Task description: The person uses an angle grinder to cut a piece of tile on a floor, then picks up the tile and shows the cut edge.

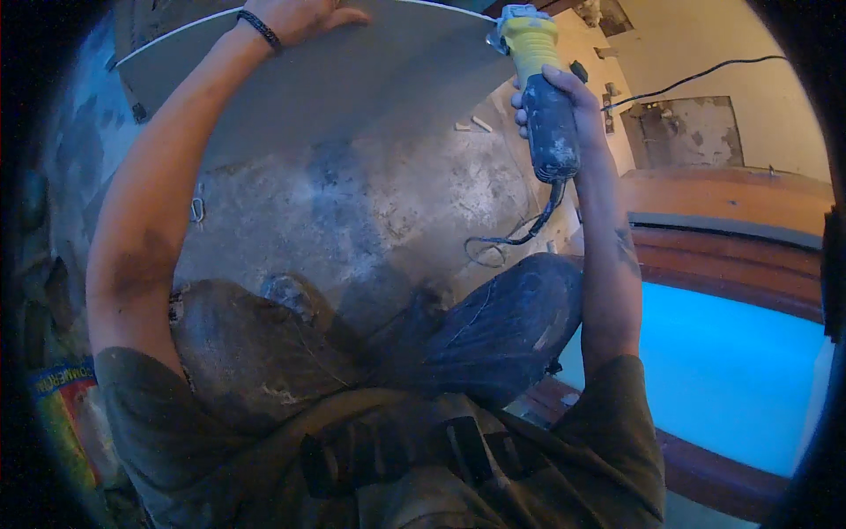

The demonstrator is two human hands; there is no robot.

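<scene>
My right hand [564,97] is wrapped round the dark body of a yellow and black angle grinder [536,48]. Its head points away from me, close to the right end of a large grey tile's [379,79] pale edge. I cannot tell whether the disc touches it. My left hand [304,16], with a dark braided band on the wrist, grips the tile's far edge. Its thumb lies along the near face, while the fingers are partly cut off by the top of the view. The grinder's cord [551,212] hangs from its rear and loops near my right knee.
Below the tile lies a dusty concrete floor [397,203] with small pale scraps [480,124]. A metal link [197,208] lies by my left forearm. At right stand a wooden frame [723,264] and a bright blue panel [723,370]. A colourful bag [75,414] sits at lower left.
</scene>
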